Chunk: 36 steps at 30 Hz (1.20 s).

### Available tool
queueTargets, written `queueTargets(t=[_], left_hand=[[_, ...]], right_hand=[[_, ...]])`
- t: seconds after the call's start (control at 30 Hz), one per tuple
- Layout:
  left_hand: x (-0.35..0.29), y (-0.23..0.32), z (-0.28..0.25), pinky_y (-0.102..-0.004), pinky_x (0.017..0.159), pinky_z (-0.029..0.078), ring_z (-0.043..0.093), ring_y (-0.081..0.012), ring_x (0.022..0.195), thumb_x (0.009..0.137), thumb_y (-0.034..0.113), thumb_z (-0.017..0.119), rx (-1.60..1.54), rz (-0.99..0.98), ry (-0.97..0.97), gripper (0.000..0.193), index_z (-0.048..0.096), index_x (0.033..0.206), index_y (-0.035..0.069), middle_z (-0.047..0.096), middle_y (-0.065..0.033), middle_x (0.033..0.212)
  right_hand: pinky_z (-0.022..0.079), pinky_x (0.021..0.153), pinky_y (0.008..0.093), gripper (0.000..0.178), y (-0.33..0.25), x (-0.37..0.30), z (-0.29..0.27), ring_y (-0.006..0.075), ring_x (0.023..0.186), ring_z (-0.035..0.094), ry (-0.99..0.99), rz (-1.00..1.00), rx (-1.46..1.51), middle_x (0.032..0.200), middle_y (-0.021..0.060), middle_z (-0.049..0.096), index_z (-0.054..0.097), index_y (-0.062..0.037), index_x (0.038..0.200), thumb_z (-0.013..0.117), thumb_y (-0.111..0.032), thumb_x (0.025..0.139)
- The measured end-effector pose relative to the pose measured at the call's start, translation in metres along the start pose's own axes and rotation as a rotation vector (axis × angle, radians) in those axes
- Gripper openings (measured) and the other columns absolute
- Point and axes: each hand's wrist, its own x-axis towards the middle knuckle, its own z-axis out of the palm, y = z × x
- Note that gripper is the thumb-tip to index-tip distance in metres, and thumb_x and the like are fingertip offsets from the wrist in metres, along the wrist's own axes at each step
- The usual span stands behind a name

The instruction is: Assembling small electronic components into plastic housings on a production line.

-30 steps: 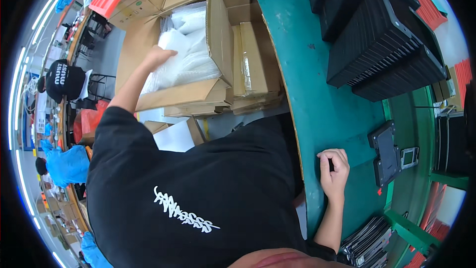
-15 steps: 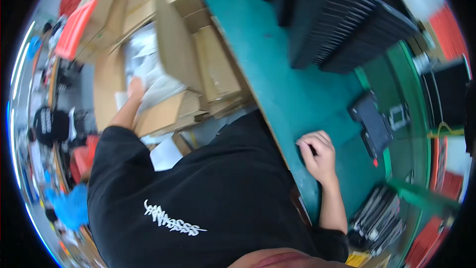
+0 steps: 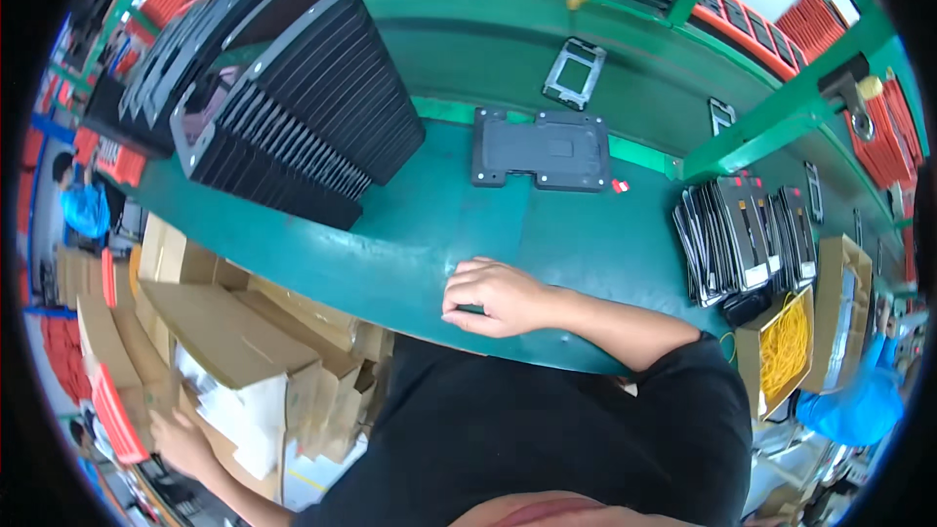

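My left hand (image 3: 183, 444) is at the lower left beside an open cardboard box (image 3: 220, 332), close to its side flap. Its fingers look stretched and slightly apart, a little blurred, with nothing visible in them. White wrapping sheets (image 3: 256, 420) lie inside the box. On the front part of the green bench (image 3: 410, 263) rests my right hand (image 3: 496, 298), loosely curled with a small gap under the fingers and nothing seen in it. Beyond it lies a flat black plastic panel (image 3: 542, 149) with notched edges.
Tall stacks of black plastic panels (image 3: 312, 98) stand on the bench's left. Thin dark flat parts (image 3: 737, 239) stand bundled at the right, near a box of yellow cords (image 3: 784, 346). A green post (image 3: 771, 127) slants over the bench. People in blue work at both sides.
My view has swung right, toward the bench. My left hand has come out from the wrapping in the box to the box's outer side. My right hand stays curled on the bench.
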Motion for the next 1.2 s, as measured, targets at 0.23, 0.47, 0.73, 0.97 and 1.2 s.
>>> queueTargets(t=[0.23, 0.47, 0.73, 0.97, 1.2], left_hand=[[-0.113, 0.217, -0.055, -0.0385, 0.088, 0.055, 0.069, -0.0298, 0.094, 0.080, 0.013, 0.079, -1.802, 0.883, -0.549, 0.038, 0.070, 0.113, -0.003, 0.071, -0.0149, 0.100], [-0.093, 0.414, -0.099, -0.0487, 0.116, 0.041, 0.044, -0.0385, 0.143, 0.073, 0.030, 0.092, -1.472, 1.552, -0.293, 0.105, 0.034, 0.159, 0.011, 0.046, -0.0231, 0.149], [-0.089, 0.492, -0.054, -0.0485, 0.119, 0.038, 0.045, -0.0415, 0.141, 0.064, 0.033, 0.096, -1.496, 1.548, -0.318, 0.123, 0.025, 0.161, 0.009, 0.040, -0.0229, 0.153], [-0.080, 0.491, -0.062, -0.0498, 0.116, 0.040, 0.047, -0.0429, 0.136, 0.058, 0.028, 0.097, -1.583, 1.663, -0.505, 0.124, 0.028, 0.159, 0.013, 0.044, -0.0245, 0.144], [-0.085, 0.476, -0.056, -0.0510, 0.115, 0.041, 0.047, -0.0441, 0.135, 0.058, 0.027, 0.097, -1.574, 1.635, -0.428, 0.120, 0.030, 0.157, 0.013, 0.045, -0.0242, 0.141]], right_hand=[[0.046, 0.054, 0.0311, 0.007, -0.039, 0.032, -0.077, 0.0184, 0.062, 0.061, 0.348, -0.047, -0.014, 0.074, 0.0063, 0.068, 0.071, -0.0046, 0.082, 0.070, -0.005, 0.089], [0.058, 0.077, 0.0370, 0.021, 0.066, 0.043, -0.215, 0.0270, 0.081, 0.073, 0.686, 0.547, -0.652, 0.087, 0.0142, 0.075, 0.076, -0.0010, 0.102, 0.067, -0.016, 0.090], [0.059, 0.089, 0.0471, 0.022, 0.183, 0.064, -0.241, 0.0358, 0.095, 0.074, 0.245, 0.903, -1.141, 0.102, 0.0172, 0.077, 0.080, -0.0114, 0.101, 0.070, -0.022, 0.084], [0.059, 0.080, 0.0454, 0.023, 0.168, 0.020, -0.277, 0.0338, 0.083, 0.075, 0.435, 1.064, -1.009, 0.088, 0.0176, 0.077, 0.079, -0.0090, 0.089, 0.074, -0.030, 0.081], [0.058, 0.072, 0.0406, 0.022, 0.016, -0.002, -0.121, 0.0289, 0.073, 0.073, 0.573, 1.037, -0.843, 0.080, 0.0142, 0.076, 0.075, -0.0026, 0.085, 0.076, -0.024, 0.083]])
